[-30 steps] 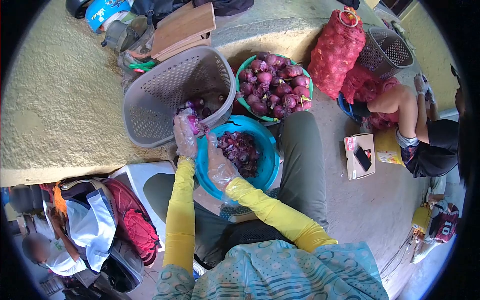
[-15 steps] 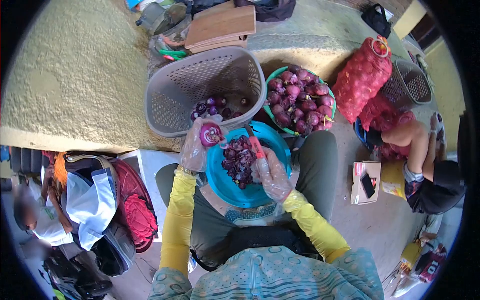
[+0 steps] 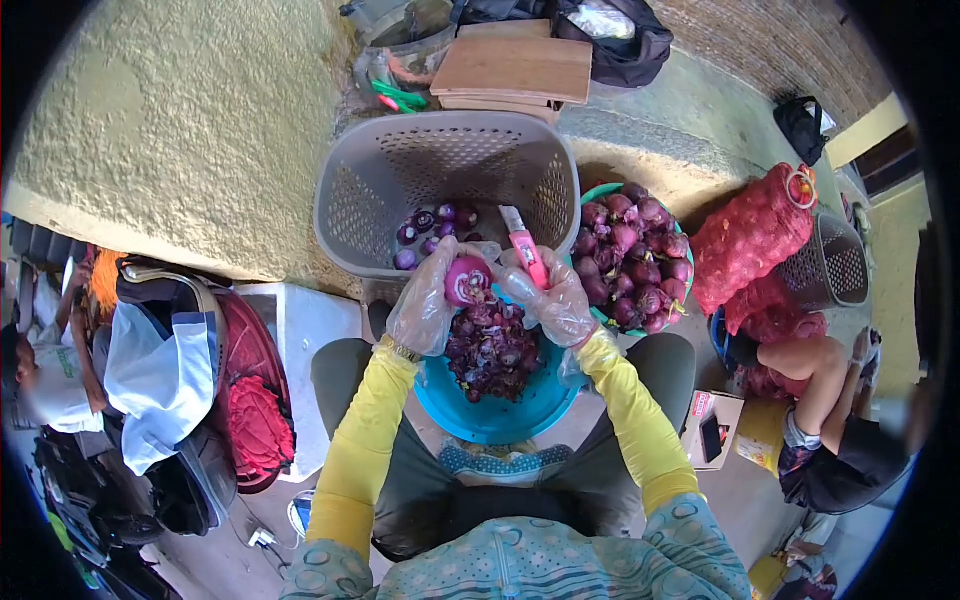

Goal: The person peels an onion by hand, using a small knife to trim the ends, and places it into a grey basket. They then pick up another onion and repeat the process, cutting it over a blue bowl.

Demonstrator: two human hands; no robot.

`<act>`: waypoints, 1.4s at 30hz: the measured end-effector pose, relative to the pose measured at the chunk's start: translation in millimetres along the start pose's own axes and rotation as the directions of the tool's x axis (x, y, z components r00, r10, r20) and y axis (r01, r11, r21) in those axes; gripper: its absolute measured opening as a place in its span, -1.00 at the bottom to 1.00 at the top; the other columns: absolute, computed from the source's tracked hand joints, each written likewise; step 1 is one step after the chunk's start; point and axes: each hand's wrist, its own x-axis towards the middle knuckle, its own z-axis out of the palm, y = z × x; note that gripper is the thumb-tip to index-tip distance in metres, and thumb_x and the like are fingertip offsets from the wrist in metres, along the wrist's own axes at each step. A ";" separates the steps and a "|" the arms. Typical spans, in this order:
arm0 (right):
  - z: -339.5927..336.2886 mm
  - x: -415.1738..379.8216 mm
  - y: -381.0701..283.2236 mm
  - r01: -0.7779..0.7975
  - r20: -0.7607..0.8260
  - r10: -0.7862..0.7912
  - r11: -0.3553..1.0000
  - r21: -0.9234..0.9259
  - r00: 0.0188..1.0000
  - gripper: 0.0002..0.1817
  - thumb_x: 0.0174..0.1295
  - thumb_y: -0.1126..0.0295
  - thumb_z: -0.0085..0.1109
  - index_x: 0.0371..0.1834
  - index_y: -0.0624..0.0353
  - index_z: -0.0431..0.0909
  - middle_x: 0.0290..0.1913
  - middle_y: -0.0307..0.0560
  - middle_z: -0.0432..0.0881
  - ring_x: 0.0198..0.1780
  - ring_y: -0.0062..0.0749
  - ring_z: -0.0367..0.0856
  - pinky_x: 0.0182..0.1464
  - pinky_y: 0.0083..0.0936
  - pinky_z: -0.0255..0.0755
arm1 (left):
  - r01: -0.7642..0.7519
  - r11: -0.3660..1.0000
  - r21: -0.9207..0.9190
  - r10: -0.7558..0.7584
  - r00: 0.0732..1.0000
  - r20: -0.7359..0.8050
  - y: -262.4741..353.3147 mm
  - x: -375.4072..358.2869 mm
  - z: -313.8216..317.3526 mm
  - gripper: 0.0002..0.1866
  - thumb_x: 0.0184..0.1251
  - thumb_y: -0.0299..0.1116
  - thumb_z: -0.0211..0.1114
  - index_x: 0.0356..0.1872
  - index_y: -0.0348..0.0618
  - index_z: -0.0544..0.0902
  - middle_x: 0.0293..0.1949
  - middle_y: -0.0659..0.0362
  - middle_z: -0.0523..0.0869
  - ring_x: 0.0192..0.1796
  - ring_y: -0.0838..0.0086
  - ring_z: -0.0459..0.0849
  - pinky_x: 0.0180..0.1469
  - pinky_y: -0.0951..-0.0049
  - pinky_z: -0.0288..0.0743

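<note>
My left hand [image 3: 424,300], in a clear plastic glove, is closed around a red onion [image 3: 468,282] with a pale cut face showing. Close by on the right, my gloved right hand [image 3: 556,302] grips a pink-handled cutter knife [image 3: 528,255], its blade pointing up and away. Both hands are above the rim of a blue basin [image 3: 480,425], which holds a heap of dark onion skins [image 3: 493,350]. Behind them stands a grey perforated basket [image 3: 350,200] with several peeled onions [image 3: 445,222] at its bottom.
A green basin [image 3: 600,190] heaped with unpeeled red onions [image 3: 635,255] stands right of the basket. Farther right are a red mesh sack [image 3: 750,240], another basket [image 3: 825,262] and a seated person [image 3: 815,370]. A phone [image 3: 711,440] lies on a carton. Bags [image 3: 165,370] are at left.
My right hand with the knife has risen from the blue basin and come nearer the onion. The camera view has shifted, and my left hand still holds the onion.
</note>
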 end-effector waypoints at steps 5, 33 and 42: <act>11.2 -6.4 -9.4 -0.053 0.061 0.046 0.991 0.125 0.997 -0.41 0.19 0.59 0.50 0.26 0.16 0.41 0.05 -0.21 0.57 -0.07 -0.58 0.67 -0.06 -0.58 0.63 | -0.007 0.991 -0.135 0.015 0.998 0.059 13.3 -2.8 4.0 -0.45 0.76 0.02 -0.22 0.12 -0.28 0.57 -0.03 0.01 0.75 0.01 0.40 0.74 0.20 0.36 0.59; 13.3 -16.6 -19.7 -0.268 0.192 0.251 0.961 0.069 0.949 -0.66 0.36 0.41 0.36 0.16 0.14 0.56 -0.18 -0.30 0.66 -0.39 -0.78 0.53 -0.51 -0.76 0.37 | 0.031 0.956 -0.293 -0.073 0.988 -0.135 0.4 13.0 -8.8 -0.45 0.73 0.09 -0.17 0.04 -0.22 0.59 -0.04 0.06 0.72 -0.04 0.39 0.70 0.10 0.33 0.62; 8.7 -10.0 -2.1 -0.124 0.018 0.123 0.989 0.084 0.992 -0.68 0.48 0.27 0.27 0.18 0.17 0.55 -0.28 -0.38 0.57 -0.37 -0.77 0.46 -0.39 -0.74 0.41 | 0.021 0.966 -0.258 -0.041 0.997 -0.071 1.2 12.6 -9.8 -0.41 0.74 0.08 -0.20 0.12 -0.28 0.57 -0.03 0.02 0.74 -0.01 0.37 0.72 0.10 0.32 0.67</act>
